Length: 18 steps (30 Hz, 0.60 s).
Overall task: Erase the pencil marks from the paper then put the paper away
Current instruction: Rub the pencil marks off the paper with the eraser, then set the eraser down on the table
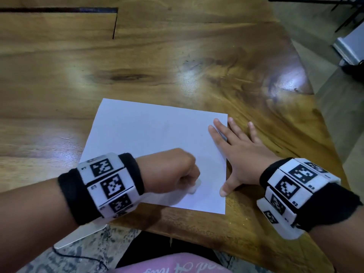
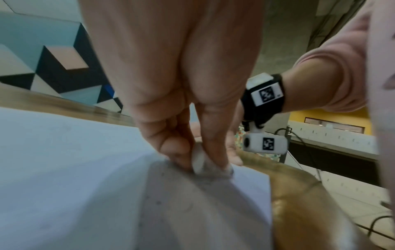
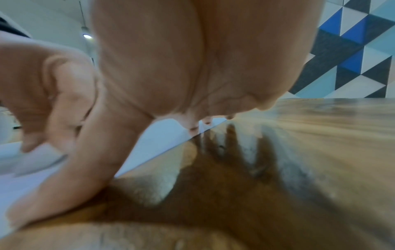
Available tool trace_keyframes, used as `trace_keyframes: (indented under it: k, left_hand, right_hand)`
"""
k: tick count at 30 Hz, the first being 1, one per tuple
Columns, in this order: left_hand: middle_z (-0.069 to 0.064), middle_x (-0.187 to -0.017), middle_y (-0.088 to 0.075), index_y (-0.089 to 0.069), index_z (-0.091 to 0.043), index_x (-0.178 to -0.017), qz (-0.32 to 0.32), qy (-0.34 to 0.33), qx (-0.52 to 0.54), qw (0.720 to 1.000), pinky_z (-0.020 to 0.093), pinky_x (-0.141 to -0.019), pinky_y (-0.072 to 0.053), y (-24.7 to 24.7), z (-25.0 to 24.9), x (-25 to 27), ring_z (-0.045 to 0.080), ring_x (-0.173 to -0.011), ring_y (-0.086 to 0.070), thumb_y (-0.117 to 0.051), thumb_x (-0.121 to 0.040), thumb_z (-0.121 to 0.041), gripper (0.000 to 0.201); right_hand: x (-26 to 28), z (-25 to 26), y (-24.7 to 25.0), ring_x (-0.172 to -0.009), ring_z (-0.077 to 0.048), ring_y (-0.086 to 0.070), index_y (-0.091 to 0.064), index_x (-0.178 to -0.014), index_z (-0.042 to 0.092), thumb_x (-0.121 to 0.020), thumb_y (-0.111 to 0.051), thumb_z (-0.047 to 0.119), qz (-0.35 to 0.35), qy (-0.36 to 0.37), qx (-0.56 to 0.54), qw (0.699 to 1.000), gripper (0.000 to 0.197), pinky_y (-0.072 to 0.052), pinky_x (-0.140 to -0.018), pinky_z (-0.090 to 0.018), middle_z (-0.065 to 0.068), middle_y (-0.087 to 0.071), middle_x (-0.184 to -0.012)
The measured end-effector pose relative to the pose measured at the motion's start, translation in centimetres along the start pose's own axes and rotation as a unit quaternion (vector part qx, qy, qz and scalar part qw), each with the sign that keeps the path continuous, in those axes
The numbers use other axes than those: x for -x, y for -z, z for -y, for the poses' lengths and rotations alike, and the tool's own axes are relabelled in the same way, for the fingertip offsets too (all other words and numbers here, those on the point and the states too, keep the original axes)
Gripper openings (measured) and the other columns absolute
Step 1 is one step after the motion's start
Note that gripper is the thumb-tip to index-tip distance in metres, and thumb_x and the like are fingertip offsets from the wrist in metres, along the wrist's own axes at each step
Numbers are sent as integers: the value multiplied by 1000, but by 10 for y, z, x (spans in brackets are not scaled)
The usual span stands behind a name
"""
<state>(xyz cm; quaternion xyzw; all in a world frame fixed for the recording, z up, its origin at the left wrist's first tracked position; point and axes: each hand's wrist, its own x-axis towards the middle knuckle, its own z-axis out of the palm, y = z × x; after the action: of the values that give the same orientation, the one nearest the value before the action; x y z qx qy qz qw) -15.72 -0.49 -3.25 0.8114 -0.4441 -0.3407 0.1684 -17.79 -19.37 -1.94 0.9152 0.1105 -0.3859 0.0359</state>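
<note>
A white sheet of paper [image 1: 149, 134] lies flat near the front edge of the wooden table [image 1: 137, 62]. My left hand [image 1: 175, 172] is curled over the sheet's near right part and pinches a small white eraser [image 1: 194, 187] against the paper; the left wrist view shows the eraser [image 2: 198, 159] between thumb and fingers, touching the paper [image 2: 64, 169]. Faint grey marks and specks show around it. My right hand [image 1: 236, 152] lies flat with fingers spread, straddling the sheet's right edge, thumb and two fingers on the paper, the others on the wood. The right wrist view shows this hand [image 3: 192, 67] flat above the paper edge [image 3: 162, 143].
The table's right edge [image 1: 325, 123] runs diagonally close to my right hand, with floor beyond. The front edge [image 1: 177, 229] is just below the paper, above my lap. A dark slot [image 1: 115, 22] cuts the tabletop at far left.
</note>
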Motion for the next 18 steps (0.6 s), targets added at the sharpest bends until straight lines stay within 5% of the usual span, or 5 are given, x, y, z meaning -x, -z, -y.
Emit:
trace_keyframes:
  k: [3, 8, 12, 15, 18]
  left_hand:
    - [0, -87, -68, -67, -13, -79, 33, 10, -8, 999, 24, -73, -47, 8, 3, -1, 14, -79, -61, -62, -76, -9, 7]
    - [1, -77, -49, -61, -10, -76, -131, 43, -31, 990, 28, -64, -34, 19, 7, -15, 21, -72, -48, -59, -81, -16, 9]
    - [3, -82, -61, -63, -12, -71, -46, -3, -12, 999, 26, -66, -44, 3, 14, 12, 15, -73, -55, -59, -77, -8, 8]
    - [0, -89, -69, -69, -16, -83, 51, 46, 16, 998, 16, -68, -46, 16, 25, 19, 8, -74, -60, -62, -75, -8, 12]
    - [1, -83, -68, -70, -19, -86, -60, 112, -10, 992, 16, -59, -38, 62, 47, 3, 14, -72, -57, -68, -73, -15, 14]
  right_hand:
    - [0, 1, 0, -130, -20, 45, 36, -139, 23, -51, -73, 69, 1, -1, 0, 1000, 147, 23, -109, -55, 11, 51, -132]
    - [0, 1, 0, -130, -21, 45, 36, -139, 24, -50, -73, 70, 1, -3, 8, 1000, 148, 22, -109, -56, 12, 50, -135]
    - [0, 1, 0, -129, -21, 46, 36, -138, 22, -51, -72, 71, 1, -2, 16, 1000, 147, 22, -109, -56, 8, 49, -139]
    - [0, 1, -1, -129, -20, 46, 37, -137, 22, -51, -72, 70, -3, -1, 16, 1000, 147, 23, -109, -55, 6, 47, -142]
    - [0, 1, 0, -128, -19, 47, 42, -131, 23, -53, -72, 68, -6, 0, 12, 1000, 146, 25, -108, -53, 6, 49, -140]
